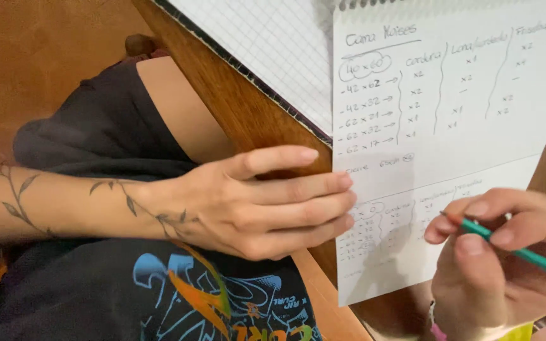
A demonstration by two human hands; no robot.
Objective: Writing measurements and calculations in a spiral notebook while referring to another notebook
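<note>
- Left hand (266, 202): I log it at centre frame, lying flat, fingers together and straight, tips pressed on the left edge of the loose sheet; forearm with a leaf-vine tattoo running out toward 9 o'clock; nothing is gripped, it only pins the paper.
- Right hand (500, 259): at 4 o'clock in the frame; thumb and first two fingers clamped on the green pencil (519, 251), tip aimed toward 10 o'clock and hovering just over the sheet's lower right; I cannot tell whether the point touches.
- Loose sheet (406, 183): white paper with handwritten columns, lying partly over the notepad, its lower end hanging past the table edge; I judge it light, limp and easily creased or slid; best held by flat pressure near the edge, as the left fingertips do, not by a pinch.
- Notepad (266, 44): squared paper, spiral-bound at the top, at 12 o'clock from the left hand; stiffer, and under the sheet.
- Green pencil: thin, rigid, light; I judge the grip near the tip the steady one.
- Wooden table (235, 101): brown edge running diagonally from 11 to 5 o'clock.
- Dark shirt (159, 290): printed, at 7 o'clock, below the left hand.
</note>
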